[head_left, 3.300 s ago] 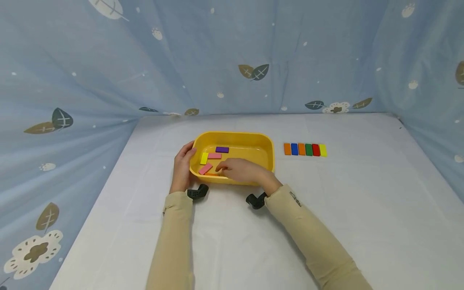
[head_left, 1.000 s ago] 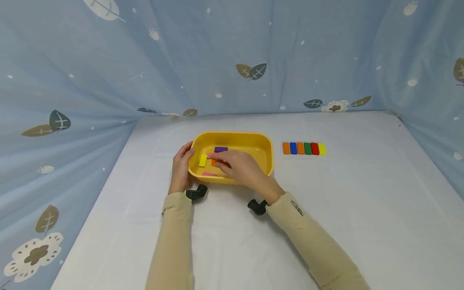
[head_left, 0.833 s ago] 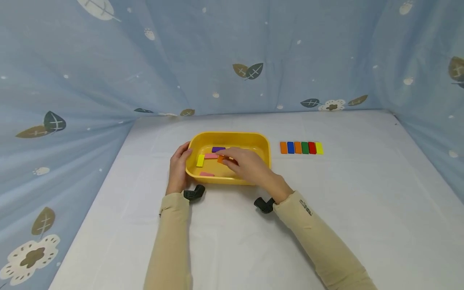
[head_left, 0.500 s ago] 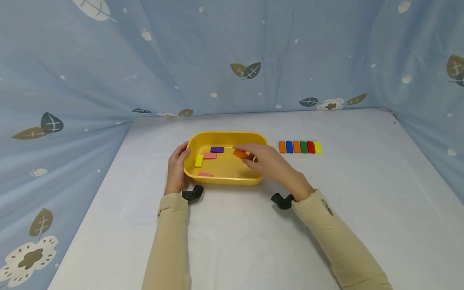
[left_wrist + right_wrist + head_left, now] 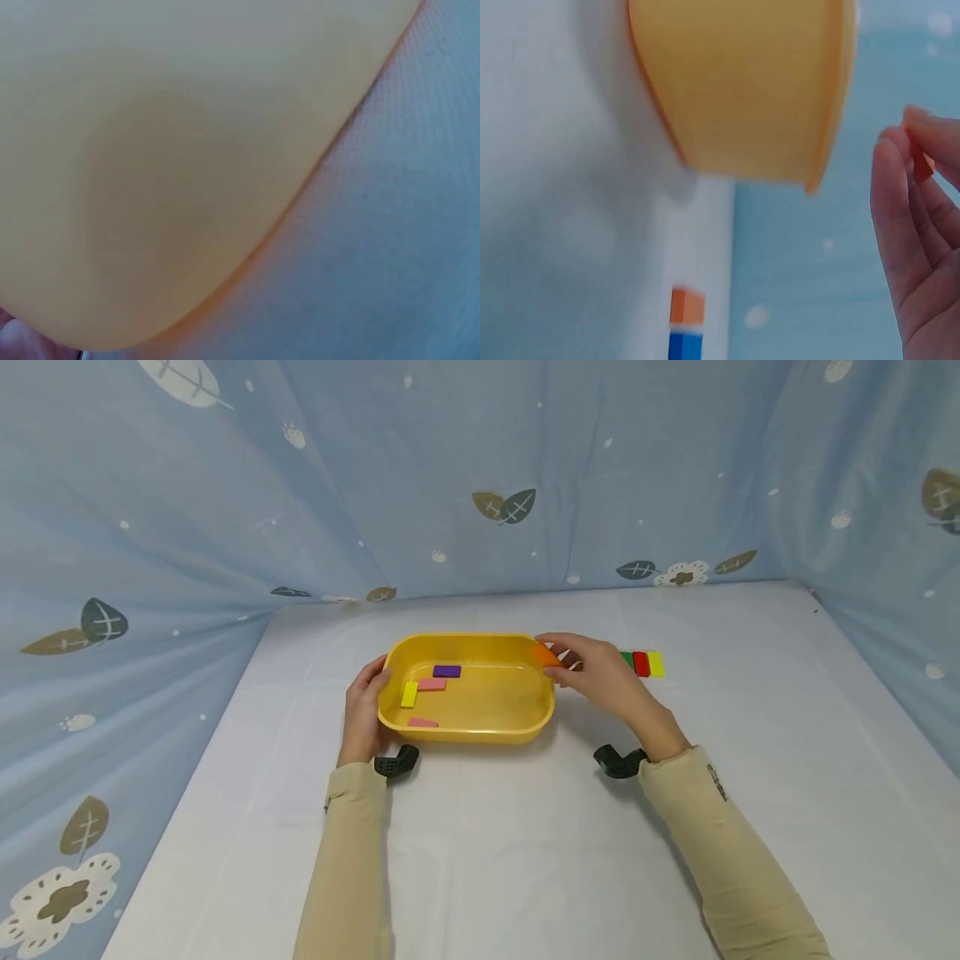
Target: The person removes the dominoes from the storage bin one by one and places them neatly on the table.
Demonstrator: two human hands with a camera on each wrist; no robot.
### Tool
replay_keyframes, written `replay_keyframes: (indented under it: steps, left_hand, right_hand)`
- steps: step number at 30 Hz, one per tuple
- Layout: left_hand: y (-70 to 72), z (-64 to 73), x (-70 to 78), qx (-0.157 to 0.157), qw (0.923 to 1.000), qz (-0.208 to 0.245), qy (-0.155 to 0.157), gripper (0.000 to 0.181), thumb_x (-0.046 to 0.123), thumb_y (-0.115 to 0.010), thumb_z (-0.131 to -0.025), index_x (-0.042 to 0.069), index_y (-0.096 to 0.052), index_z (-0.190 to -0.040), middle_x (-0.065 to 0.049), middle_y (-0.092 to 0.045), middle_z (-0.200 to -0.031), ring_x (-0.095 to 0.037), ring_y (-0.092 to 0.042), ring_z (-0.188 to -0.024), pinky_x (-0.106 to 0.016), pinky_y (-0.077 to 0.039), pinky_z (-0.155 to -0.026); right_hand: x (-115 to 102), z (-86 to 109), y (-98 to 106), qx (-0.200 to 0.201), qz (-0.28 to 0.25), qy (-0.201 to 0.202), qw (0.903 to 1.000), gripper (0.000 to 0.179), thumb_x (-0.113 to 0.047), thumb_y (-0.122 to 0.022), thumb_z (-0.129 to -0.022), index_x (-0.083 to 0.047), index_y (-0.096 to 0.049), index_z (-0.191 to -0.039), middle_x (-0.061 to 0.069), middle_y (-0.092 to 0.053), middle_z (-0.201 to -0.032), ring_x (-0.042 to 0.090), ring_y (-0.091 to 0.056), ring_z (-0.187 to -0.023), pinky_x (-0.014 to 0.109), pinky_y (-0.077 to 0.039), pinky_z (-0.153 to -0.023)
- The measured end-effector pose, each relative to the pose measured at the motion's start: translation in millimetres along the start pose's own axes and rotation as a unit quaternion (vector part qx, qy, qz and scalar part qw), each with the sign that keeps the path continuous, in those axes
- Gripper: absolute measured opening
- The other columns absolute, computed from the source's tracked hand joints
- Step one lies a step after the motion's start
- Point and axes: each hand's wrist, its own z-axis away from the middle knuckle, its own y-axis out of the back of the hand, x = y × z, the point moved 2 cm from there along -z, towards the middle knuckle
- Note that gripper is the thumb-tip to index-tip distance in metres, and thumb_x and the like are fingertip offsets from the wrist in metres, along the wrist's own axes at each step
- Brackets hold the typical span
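A yellow plastic tub (image 5: 468,737) stands on the white cloth. My left hand (image 5: 363,714) holds its left end, thumb at the rim; its wall (image 5: 187,187) fills most of the left wrist view. Over the tub's far right corner, my right hand (image 5: 600,670) pinches an orange domino block (image 5: 545,655) between thumb and fingers. In the right wrist view that block (image 5: 922,161) is mostly covered by the fingers. Inside the tub lie a purple block (image 5: 447,672), a yellow block (image 5: 408,695) and two pink blocks, one mid-left (image 5: 432,685), one near the front wall (image 5: 423,722).
Right of the tub is a row of blocks; red (image 5: 641,663), yellow (image 5: 656,664) and part of a green one (image 5: 627,660) show past my right hand. Orange (image 5: 687,307) and blue (image 5: 685,346) ones show in the right wrist view. A blue patterned curtain (image 5: 420,468) hangs behind.
My right hand has taken the orange block from inside the tub and carried it up and right to the far right rim. My left hand has stayed on the tub's left end.
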Motion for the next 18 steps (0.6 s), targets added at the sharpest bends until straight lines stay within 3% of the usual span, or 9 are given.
replay_keyframes:
  steps: [4, 9, 15, 18]
  left_hand:
    - [-0.1, 1.3, 1.0, -0.007, 0.9999, 0.014, 0.003, 0.047, 0.038, -0.056, -0.086, 0.02, -0.046, -0.128, -0.003, -0.044, -0.13, -0.024, -0.048, -0.113, -0.034, -0.047, -0.084]
    - [-1.7, 3.8, 4.7, -0.005, 0.9997, 0.021, 0.009, 0.045, 0.035, -0.055, -0.087, 0.019, -0.047, -0.128, -0.003, -0.044, -0.13, -0.026, -0.047, -0.114, -0.035, -0.046, -0.086]
    - [-3.2, 6.7, 7.5, -0.006, 0.9993, 0.033, 0.018, 0.041, 0.032, -0.055, -0.088, 0.02, -0.047, -0.127, -0.002, -0.044, -0.129, -0.026, -0.047, -0.115, -0.036, -0.046, -0.087]
    - [-4.0, 7.2, 7.8, -0.007, 0.9992, 0.034, 0.021, 0.041, 0.031, -0.054, -0.089, 0.019, -0.047, -0.128, -0.003, -0.043, -0.13, -0.026, -0.046, -0.116, -0.037, -0.045, -0.088]
  right_hand:
    - [17, 1.0, 14, 0.035, -0.001, -0.034, 0.9988, 0.043, -0.03, -0.061, -0.084, -0.028, -0.05, -0.125, -0.005, -0.056, -0.101, 0.015, -0.054, -0.072, 0.03, -0.049, -0.059]
    - [43, 3.0, 32, 0.068, 0.015, -0.073, 0.9949, 0.043, -0.037, -0.056, -0.086, -0.027, -0.049, -0.127, -0.001, -0.055, -0.104, 0.018, -0.049, -0.075, 0.033, -0.045, -0.055]
    - [75, 11.8, 54, 0.103, 0.006, -0.116, 0.9879, 0.046, -0.042, -0.051, -0.087, -0.027, -0.046, -0.13, 0.007, -0.054, -0.111, 0.023, -0.048, -0.084, 0.033, -0.045, -0.061]
    - [107, 13.3, 58, 0.121, -0.009, -0.13, 0.984, 0.047, -0.048, -0.049, -0.086, -0.033, -0.044, -0.13, 0.006, -0.054, -0.11, 0.023, -0.05, -0.081, 0.033, -0.047, -0.056]
